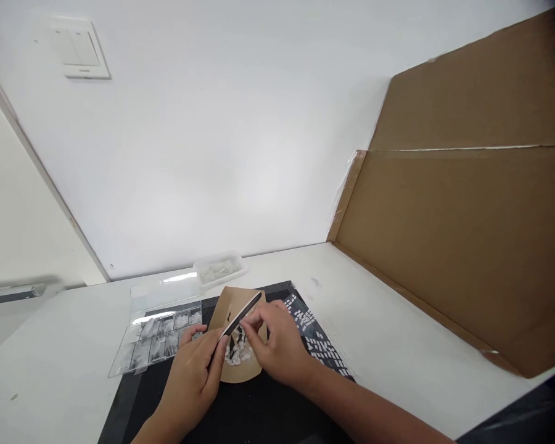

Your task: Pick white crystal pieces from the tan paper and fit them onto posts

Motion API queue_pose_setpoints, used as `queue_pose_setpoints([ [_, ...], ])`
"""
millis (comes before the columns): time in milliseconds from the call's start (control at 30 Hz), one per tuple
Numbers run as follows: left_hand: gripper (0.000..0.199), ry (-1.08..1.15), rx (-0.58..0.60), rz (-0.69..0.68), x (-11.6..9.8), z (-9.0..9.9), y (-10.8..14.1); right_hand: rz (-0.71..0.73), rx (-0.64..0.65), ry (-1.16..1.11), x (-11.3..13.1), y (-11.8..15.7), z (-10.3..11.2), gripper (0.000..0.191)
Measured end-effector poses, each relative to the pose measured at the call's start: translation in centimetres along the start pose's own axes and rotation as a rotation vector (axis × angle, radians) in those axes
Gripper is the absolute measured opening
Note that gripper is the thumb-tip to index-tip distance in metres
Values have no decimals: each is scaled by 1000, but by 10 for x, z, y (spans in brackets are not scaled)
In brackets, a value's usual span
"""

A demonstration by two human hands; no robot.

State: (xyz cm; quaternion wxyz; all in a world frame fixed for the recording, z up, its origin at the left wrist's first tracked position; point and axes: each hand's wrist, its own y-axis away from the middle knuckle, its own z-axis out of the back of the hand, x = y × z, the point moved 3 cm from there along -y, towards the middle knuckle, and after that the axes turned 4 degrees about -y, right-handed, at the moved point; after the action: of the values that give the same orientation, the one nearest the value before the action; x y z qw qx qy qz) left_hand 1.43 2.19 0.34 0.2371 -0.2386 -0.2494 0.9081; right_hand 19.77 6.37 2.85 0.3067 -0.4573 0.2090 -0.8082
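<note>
My left hand (192,373) is closed around the lower end of a nail file (243,313), a flat dark strip with a pale edge and a rounded tip. The file slants up to the right. Against its side, my right hand (277,339) has thumb and forefinger pinched together; whatever they hold is too small to make out. Below both hands lies a brown paper tray (240,373) with white flakes and dark scraps in it. Close to my left fingers is a clear compartment case (155,339) with its lid raised, holding whitish translucent pieces.
A black mat (254,413) lies under the tray. On its right is a dark sheet (321,345) with many small white pieces. A white plastic tub (219,269) with pale pieces stands by the wall. Cardboard panels (462,246) rise at the right.
</note>
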Motion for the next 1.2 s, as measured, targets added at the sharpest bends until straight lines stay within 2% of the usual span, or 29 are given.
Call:
queue_pose_setpoints([
  [100,21,7,19,-9,-1,1,0,82,60,3,13,8,-10,14],
  [167,21,19,26,-5,-1,1,0,70,35,18,12,7,-9,13],
  [333,20,21,12,19,-1,1,-1,-85,-113,81,-14,-8,14,17],
  [467,19,14,3,15,-1,1,-1,-141,-184,66,-27,-15,24,19],
  [567,19,26,11,16,-1,2,-1,-118,-142,35,-19,-10,16,18],
  [700,19,36,14,18,-1,2,-1,2,17,-36,3,1,-4,12],
  [767,18,35,13,8,-1,2,-2,42,57,-44,10,5,-9,11],
  [867,17,24,16,2,-1,3,-1,14,8,-15,7,2,-3,11],
  [1033,15,14,24,8,-1,2,-1,-111,-135,58,-15,-12,18,16],
  [1200,19,14,45,15,-1,0,-1,-114,-122,41,-18,-13,18,16],
])
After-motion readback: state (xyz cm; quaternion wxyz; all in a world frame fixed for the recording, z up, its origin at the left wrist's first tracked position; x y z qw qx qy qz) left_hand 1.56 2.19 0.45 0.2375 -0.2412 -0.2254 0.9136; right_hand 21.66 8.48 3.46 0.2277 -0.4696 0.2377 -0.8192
